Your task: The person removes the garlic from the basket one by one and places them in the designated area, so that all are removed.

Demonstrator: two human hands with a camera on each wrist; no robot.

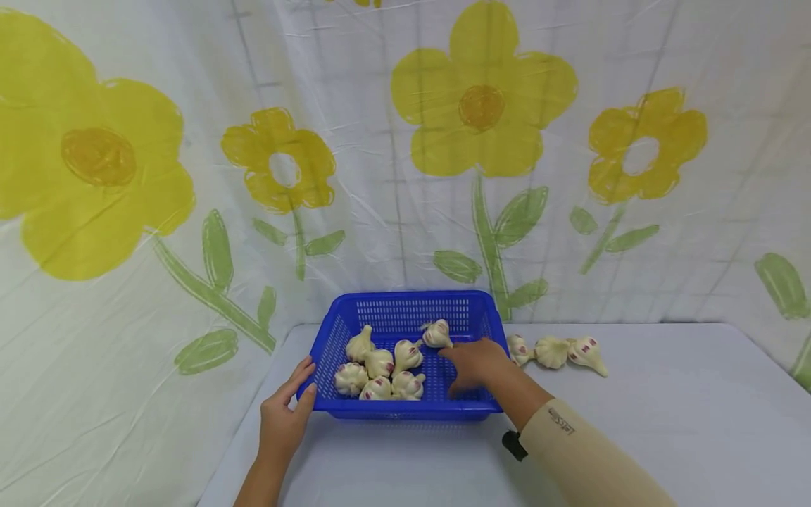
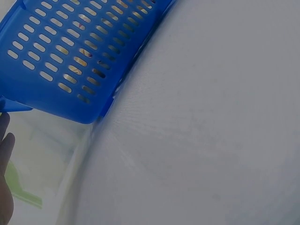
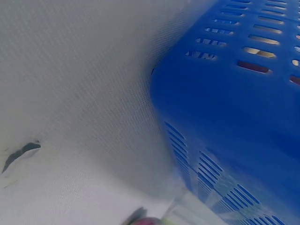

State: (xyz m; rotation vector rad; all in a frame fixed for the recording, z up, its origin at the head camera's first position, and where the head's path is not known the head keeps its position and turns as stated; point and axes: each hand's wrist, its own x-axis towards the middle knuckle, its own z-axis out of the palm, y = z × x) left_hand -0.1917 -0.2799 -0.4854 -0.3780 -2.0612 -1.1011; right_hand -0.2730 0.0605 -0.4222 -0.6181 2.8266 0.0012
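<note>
A blue plastic basket (image 1: 405, 406) with slotted walls sits on the table, holding several garlic bulbs (image 1: 379, 364), most of them on its left side. My left hand (image 1: 283, 419) holds the basket's front left corner, thumb on the rim. In the left wrist view its fingers show at the edge, beside the basket's rim (image 2: 16, 105). Over the right rim reaches my right hand (image 1: 474, 362), its fingers apart and lowered inside. Nearest those fingers lies one garlic bulb (image 1: 437, 333) by the back wall; the hand partly hides the contact. The right wrist view shows the basket's outer wall (image 3: 220, 103).
Outside the basket on the right, garlic bulbs (image 1: 552, 351) lie in a row on the white table (image 1: 646, 415). Behind the table hangs a white curtain (image 1: 367, 232) printed with yellow flowers. A dark strap piece (image 1: 514, 445) hangs under the right forearm.
</note>
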